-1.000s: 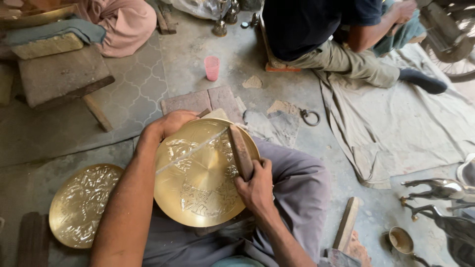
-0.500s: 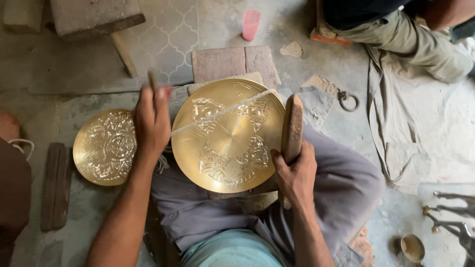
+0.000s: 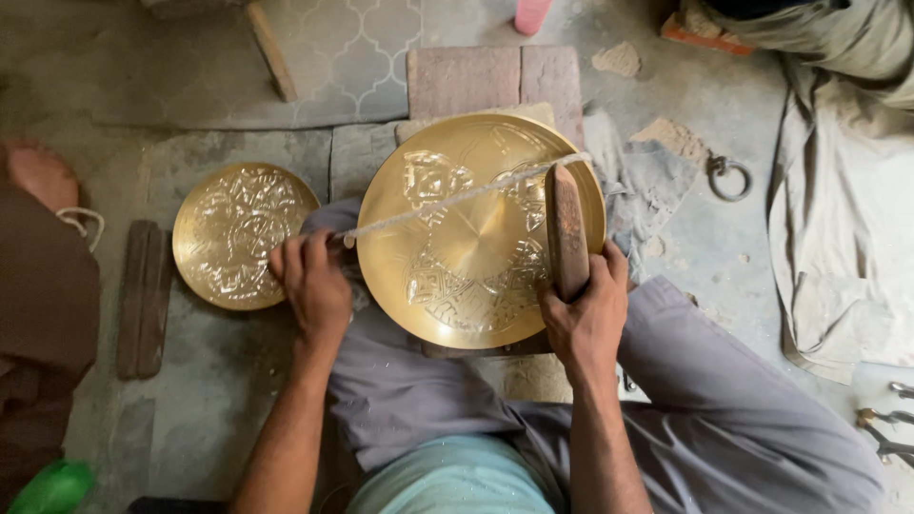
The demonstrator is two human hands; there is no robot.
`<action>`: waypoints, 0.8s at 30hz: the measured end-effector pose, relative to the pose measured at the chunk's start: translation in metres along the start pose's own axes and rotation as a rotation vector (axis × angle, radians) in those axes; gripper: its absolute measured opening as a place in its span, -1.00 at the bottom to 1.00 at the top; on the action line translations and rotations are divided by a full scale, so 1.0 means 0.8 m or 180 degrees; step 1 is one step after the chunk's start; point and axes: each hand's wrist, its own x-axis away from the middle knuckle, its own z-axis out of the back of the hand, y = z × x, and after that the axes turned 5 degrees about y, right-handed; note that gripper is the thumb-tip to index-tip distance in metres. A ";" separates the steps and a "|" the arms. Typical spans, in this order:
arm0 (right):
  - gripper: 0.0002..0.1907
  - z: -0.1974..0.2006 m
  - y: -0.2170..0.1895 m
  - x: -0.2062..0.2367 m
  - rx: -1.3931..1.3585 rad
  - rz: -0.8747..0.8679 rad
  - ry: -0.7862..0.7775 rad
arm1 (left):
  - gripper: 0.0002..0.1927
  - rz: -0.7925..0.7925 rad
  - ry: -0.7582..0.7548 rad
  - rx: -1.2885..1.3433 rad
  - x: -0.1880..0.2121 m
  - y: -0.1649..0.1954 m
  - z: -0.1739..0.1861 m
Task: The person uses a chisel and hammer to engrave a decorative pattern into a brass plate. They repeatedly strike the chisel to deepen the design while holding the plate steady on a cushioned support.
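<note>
Engraved brass plate [image 3: 476, 238] on lap

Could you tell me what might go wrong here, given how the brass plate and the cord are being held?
1. The engraved brass plate rests on the person's lap, steadied only by the wooden block in the right hand; it could tip off towards the stone slabs.
2. The pale cord, held taut by the left hand, might slip off the rim.
3. A sliding plate could knock the second brass plate lying close by.
</note>
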 end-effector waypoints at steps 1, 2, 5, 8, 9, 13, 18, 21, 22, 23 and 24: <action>-0.53 -0.002 0.002 -0.002 0.0094 -0.0042 -0.0036 | -0.71 -0.0040 0.0034 0.0035 -0.002 0.006 -0.006; -0.54 -0.004 0.004 -0.004 0.0185 -0.0084 -0.0065 | -0.68 -0.0088 0.0072 0.0073 -0.007 0.013 -0.014; -0.57 -0.004 0.009 -0.012 0.0237 0.0024 -0.0110 | -0.70 0.0171 -0.0038 0.0011 -0.021 0.024 -0.030; -0.60 0.001 0.012 -0.025 0.0246 -0.0103 -0.0228 | -0.79 0.0874 0.0024 -0.0109 -0.054 0.022 -0.040; -0.61 0.004 0.013 -0.029 0.0249 -0.0057 -0.0229 | -0.83 0.1176 0.0060 -0.0160 -0.060 0.018 -0.040; -0.62 0.012 0.018 -0.046 0.0217 0.0090 -0.0342 | -0.69 0.1676 -0.0851 0.0547 -0.055 0.001 -0.051; -0.60 0.018 0.043 -0.061 0.0133 0.0452 -0.0445 | -0.54 0.2857 -0.0818 0.2785 -0.004 0.013 -0.077; -0.58 0.023 0.059 -0.071 0.0011 0.0624 -0.0569 | -0.54 0.1070 -0.1422 0.0821 0.018 0.013 -0.060; -0.58 0.024 0.063 -0.076 -0.0068 0.0605 -0.0622 | -0.55 0.1175 -0.1271 0.0634 0.021 0.018 -0.053; -0.58 0.025 0.065 -0.080 -0.0151 0.0581 -0.0666 | -0.55 0.1268 -0.1121 0.0447 0.025 0.025 -0.046; -0.57 0.026 0.067 -0.083 -0.0206 0.0575 -0.0696 | -0.56 0.1367 -0.0956 0.0250 0.029 0.032 -0.041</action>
